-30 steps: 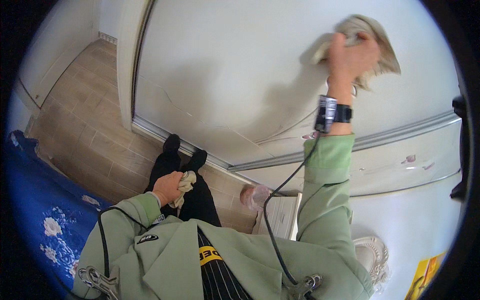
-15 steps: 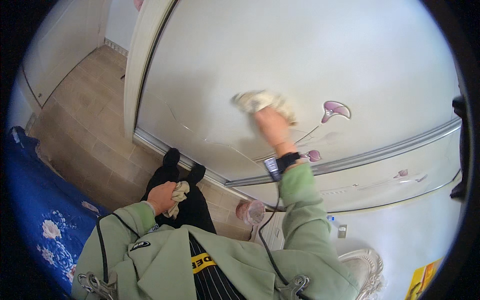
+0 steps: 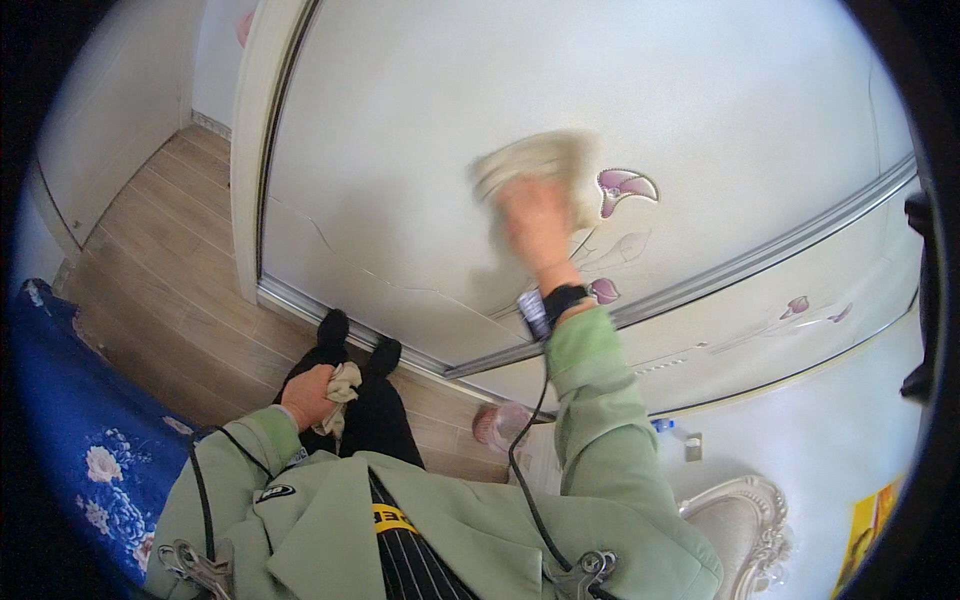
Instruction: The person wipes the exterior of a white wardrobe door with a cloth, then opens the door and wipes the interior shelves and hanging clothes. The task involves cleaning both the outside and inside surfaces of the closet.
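My right hand (image 3: 538, 222) is pressed to a pale cloth (image 3: 535, 160) on the glossy white sliding wardrobe door (image 3: 410, 90). Hand and cloth are both blurred by motion. Just right of the cloth is a purple flower decoration (image 3: 627, 188) on the door. A dark strap with a small device (image 3: 535, 315) sits on my right wrist, and a black cable runs from it. Low in front of my body, my left hand (image 3: 308, 397) is closed around a second crumpled beige cloth (image 3: 343, 388), which hangs partly below the fingers.
A metal track (image 3: 720, 278) edges the door panel. A pink bin (image 3: 497, 425) stands on the wood-look floor (image 3: 165, 225) by my legs. At left lies a blue floral bedspread (image 3: 90, 430). An ornate pale headboard (image 3: 745, 520) is at lower right.
My right hand and its cloth have moved up the door, closer to the purple flower. The view has shifted slightly. My left hand still holds its cloth low in front of me.
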`<action>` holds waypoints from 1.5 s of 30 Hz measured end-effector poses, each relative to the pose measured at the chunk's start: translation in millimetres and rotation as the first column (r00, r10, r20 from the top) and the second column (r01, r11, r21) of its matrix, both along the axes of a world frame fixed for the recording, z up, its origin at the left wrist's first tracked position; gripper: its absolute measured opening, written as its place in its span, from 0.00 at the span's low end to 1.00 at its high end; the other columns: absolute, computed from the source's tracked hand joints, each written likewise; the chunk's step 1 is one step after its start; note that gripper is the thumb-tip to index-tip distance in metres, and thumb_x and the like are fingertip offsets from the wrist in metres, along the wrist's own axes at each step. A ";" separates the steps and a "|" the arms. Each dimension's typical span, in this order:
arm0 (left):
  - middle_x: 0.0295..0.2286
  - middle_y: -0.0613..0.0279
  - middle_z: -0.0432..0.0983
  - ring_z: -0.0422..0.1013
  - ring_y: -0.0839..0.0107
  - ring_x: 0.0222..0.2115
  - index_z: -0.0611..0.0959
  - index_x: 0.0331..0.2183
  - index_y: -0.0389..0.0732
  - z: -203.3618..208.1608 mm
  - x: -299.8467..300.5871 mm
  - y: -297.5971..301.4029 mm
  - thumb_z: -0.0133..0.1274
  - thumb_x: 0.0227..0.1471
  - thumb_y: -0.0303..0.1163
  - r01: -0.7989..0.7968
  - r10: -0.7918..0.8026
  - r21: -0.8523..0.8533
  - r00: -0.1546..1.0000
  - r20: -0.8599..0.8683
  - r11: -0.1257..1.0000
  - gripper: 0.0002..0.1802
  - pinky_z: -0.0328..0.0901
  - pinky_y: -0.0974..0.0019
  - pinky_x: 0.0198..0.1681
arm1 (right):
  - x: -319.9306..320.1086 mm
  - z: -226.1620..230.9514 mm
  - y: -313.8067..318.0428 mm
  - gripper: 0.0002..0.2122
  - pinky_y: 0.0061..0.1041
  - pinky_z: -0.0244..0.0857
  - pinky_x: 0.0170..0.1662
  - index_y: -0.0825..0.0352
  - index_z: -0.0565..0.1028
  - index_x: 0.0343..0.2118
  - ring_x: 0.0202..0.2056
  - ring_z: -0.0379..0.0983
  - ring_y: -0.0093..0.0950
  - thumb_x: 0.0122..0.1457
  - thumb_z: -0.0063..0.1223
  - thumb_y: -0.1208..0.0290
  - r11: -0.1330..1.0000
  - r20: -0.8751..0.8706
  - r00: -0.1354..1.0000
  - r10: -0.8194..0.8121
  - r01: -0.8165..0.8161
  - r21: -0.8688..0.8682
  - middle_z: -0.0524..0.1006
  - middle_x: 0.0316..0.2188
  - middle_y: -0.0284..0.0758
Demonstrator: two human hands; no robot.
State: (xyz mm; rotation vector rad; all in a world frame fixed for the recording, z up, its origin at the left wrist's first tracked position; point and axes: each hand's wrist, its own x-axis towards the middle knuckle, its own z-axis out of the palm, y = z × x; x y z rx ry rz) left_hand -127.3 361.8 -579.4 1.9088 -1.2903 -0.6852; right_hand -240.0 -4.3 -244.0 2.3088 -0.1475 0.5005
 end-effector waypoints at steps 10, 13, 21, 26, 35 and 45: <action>0.39 0.47 0.77 0.73 0.43 0.43 0.76 0.40 0.42 14.9 -17.7 -19.0 0.58 0.53 0.52 0.001 -0.011 0.101 0.995 0.098 0.995 0.24 0.68 0.46 0.44 | -73.1 74.8 -33.6 0.08 0.43 0.68 0.40 0.66 0.78 0.33 0.35 0.76 0.43 0.52 0.55 0.69 0.975 0.405 0.887 -0.222 0.207 0.080 0.79 0.30 0.42; 0.39 0.45 0.78 0.74 0.42 0.43 0.76 0.42 0.42 9.2 -24.7 -27.3 0.58 0.53 0.53 0.024 -0.039 0.151 0.995 0.096 0.988 0.26 0.68 0.46 0.44 | -113.0 159.8 -73.8 0.18 0.46 0.67 0.46 0.61 0.79 0.45 0.43 0.76 0.45 0.49 0.58 0.67 0.982 0.840 0.539 0.061 0.117 -0.147 0.80 0.40 0.43; 0.48 0.53 0.78 0.75 0.56 0.50 0.75 0.56 0.39 -55.6 8.6 -82.8 0.51 0.60 0.35 -0.413 0.330 -0.051 0.790 -0.516 0.909 0.24 0.69 0.57 0.53 | -139.4 143.9 -127.3 0.16 0.45 0.69 0.47 0.59 0.76 0.45 0.43 0.76 0.44 0.52 0.58 0.64 0.922 0.830 0.527 0.181 0.202 -0.330 0.80 0.42 0.41; 0.46 0.55 0.78 0.76 0.58 0.46 0.73 0.56 0.41 -40.8 112.6 -133.1 0.44 0.62 0.34 -0.837 0.297 -0.131 0.328 -0.897 0.531 0.21 0.74 0.52 0.49 | -143.2 124.1 -137.8 0.18 0.46 0.67 0.49 0.57 0.76 0.50 0.46 0.75 0.48 0.58 0.56 0.58 0.927 0.857 0.504 0.105 0.263 -0.268 0.79 0.45 0.45; 0.43 0.54 0.76 0.74 0.56 0.43 0.75 0.52 0.38 148.4 214.3 -253.6 0.52 0.60 0.47 -0.805 0.410 -0.543 0.590 -0.696 0.238 0.26 0.70 0.56 0.46 | -155.4 120.6 -157.3 0.20 0.47 0.66 0.52 0.59 0.75 0.52 0.49 0.73 0.48 0.56 0.57 0.60 0.946 0.849 0.523 0.077 0.230 -0.228 0.77 0.48 0.46; 0.56 0.37 0.63 0.55 0.35 0.59 0.73 0.57 0.37 265.5 171.2 -256.5 0.57 0.54 0.40 -0.017 0.647 -0.805 0.604 0.465 0.593 0.32 0.48 0.40 0.67 | -171.3 117.1 -177.8 0.22 0.48 0.66 0.51 0.62 0.76 0.51 0.47 0.74 0.50 0.56 0.56 0.56 0.914 0.889 0.458 -0.013 0.366 -0.175 0.79 0.46 0.46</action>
